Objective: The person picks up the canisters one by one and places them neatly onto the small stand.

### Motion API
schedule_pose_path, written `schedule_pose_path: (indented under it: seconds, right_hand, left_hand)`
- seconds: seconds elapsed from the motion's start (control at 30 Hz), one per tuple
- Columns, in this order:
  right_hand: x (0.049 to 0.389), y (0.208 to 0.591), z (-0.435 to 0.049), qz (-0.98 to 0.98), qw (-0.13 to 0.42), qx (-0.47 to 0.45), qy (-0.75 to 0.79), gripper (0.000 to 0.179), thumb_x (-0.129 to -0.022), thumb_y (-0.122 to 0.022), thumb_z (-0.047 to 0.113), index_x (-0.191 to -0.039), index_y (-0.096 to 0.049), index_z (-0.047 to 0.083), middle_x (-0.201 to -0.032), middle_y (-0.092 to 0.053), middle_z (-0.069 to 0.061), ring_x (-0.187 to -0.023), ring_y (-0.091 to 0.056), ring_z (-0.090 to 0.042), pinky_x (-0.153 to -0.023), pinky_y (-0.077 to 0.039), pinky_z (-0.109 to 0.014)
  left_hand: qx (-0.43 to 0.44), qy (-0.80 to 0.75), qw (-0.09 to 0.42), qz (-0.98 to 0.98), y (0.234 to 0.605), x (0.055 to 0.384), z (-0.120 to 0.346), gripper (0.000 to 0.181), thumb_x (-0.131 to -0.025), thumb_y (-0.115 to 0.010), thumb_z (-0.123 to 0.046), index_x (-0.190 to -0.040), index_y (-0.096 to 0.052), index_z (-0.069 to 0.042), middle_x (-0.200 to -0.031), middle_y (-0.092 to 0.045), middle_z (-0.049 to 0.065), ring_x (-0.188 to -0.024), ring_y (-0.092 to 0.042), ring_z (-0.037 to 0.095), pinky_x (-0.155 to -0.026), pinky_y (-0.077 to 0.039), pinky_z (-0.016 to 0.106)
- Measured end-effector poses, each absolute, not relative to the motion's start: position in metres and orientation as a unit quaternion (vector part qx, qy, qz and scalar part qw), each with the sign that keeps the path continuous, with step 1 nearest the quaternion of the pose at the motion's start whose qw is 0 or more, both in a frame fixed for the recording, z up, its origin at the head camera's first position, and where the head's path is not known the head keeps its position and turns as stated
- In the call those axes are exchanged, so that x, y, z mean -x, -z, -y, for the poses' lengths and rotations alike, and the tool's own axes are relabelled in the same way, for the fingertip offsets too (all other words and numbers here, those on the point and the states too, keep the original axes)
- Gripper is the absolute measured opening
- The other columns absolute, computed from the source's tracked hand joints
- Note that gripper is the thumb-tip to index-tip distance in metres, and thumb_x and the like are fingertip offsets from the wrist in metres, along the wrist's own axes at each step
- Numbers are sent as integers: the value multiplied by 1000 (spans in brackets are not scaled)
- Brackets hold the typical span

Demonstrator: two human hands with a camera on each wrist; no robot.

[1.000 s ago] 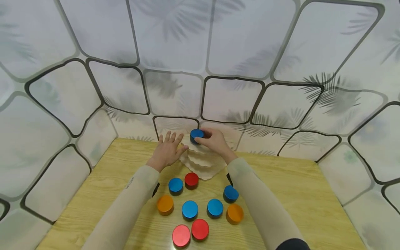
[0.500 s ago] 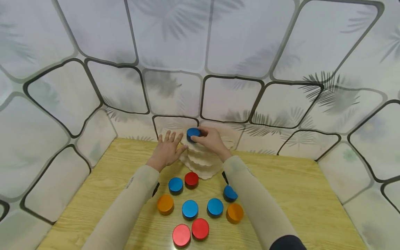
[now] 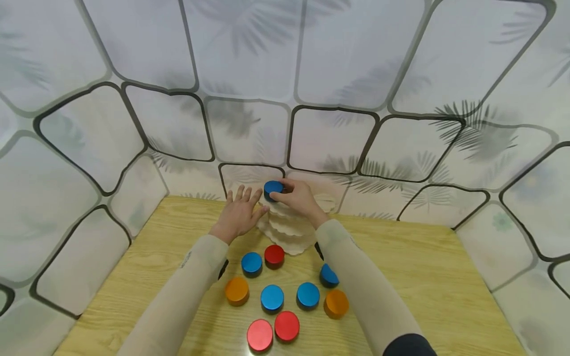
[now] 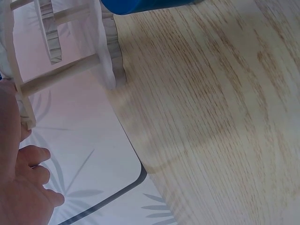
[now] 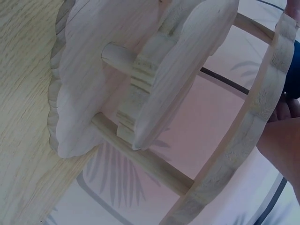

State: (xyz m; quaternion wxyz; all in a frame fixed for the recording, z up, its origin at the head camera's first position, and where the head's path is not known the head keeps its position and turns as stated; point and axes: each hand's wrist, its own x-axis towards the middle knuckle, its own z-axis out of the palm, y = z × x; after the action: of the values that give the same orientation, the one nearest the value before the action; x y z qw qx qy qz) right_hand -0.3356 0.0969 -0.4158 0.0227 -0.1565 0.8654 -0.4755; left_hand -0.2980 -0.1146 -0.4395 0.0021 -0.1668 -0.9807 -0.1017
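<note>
Generally, the work area is bounded by a patterned wall [image 3: 334,136] on the far side of the wooden table [image 3: 409,277]. At far centre, a tiered wooden stand [image 3: 289,243] is positioned. At its left, the left hand [image 3: 238,216] is held with fingers spread; whether the stand is touched cannot be told. By the right hand [image 3: 299,199], a blue disc [image 3: 273,188] is pinched at the stand's upper left. Nearer, red discs [image 3: 287,326], orange discs [image 3: 237,290] and other blue discs [image 3: 272,297] are laid out. Placement is apparently in hand; level seating, then release, would be called for.
</note>
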Motion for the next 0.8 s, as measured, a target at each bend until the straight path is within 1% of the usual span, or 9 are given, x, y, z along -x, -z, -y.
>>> schedule_pose_path:
  seconds: [0.33, 0.43, 0.63, 0.8]
  right_hand:
    - [338, 417, -93, -868, 24, 157, 470, 58, -96, -79, 34, -145, -64, 7, -130, -73, -15, -115, -72, -30, -96, -61, -42]
    - [337, 415, -94, -868, 29, 156, 471, 61, -96, -79, 36, -147, -62, 8, -133, -72, -15, -118, -71, -31, -98, -60, -43]
    - [333, 412, -101, -862, 40, 149, 483, 73, -94, -80, 41, -156, -54, 11, -148, -64, -11, -128, -66, -30, -104, -57, -47]
    - [325, 407, -114, -860, 27, 152, 486, 72, -94, -80, 42, -155, -54, 14, -148, -64, -10, -128, -66, -29, -105, -57, -50]
  left_hand:
    - [166, 111, 0, 980, 439, 297, 115, 72, -112, -32, -58, -170, -24, -15, -171, -27, 25, -163, -13, 46, -128, -11, 70]
    - [167, 112, 5, 980, 440, 298, 115, 72, -112, -32, -58, -169, -25, -15, -171, -28, 26, -162, -15, 46, -128, -13, 70]
    - [165, 111, 3, 980, 440, 298, 115, 72, -112, -32, -58, -170, -24, -15, -171, -28, 26, -163, -14, 46, -128, -13, 70]
    - [164, 109, -3, 980, 440, 299, 115, 73, -112, -31, -59, -170, -24, -15, -171, -26, 27, -163, -13, 47, -129, -11, 70]
